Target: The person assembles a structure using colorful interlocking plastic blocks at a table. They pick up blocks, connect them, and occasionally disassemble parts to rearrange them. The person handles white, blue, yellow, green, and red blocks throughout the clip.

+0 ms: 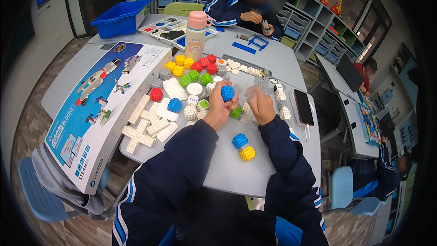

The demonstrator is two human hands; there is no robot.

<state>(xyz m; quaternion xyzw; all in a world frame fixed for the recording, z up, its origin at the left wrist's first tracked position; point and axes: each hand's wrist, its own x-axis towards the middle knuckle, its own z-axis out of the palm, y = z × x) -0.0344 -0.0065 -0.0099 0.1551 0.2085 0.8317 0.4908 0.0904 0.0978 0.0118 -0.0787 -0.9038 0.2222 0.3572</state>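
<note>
My left hand (219, 105) grips a studded blue cube block (227, 93), held up over the table. Close under it shows a green block (236, 112); I cannot tell whether it is held or lying on the table. Just to the right, my right hand (261, 104) has its fingers curled in, and anything inside them is hidden. A blue block (240, 140), a small grey piece and a yellow block (247, 153) lie joined between my forearms. Red (156, 94), yellow (179, 70), green (185, 80) and white blocks spread out beyond and left of my hands.
White studded bars (138, 140) lie at left beside a large blocks box (107, 105). A pink-capped bottle (195, 36) stands behind the blocks, near a parts tray (157, 31) and blue bin (120, 18). A phone (303, 108) lies right. Another person (248, 4) sits opposite, holding a small grey piece.
</note>
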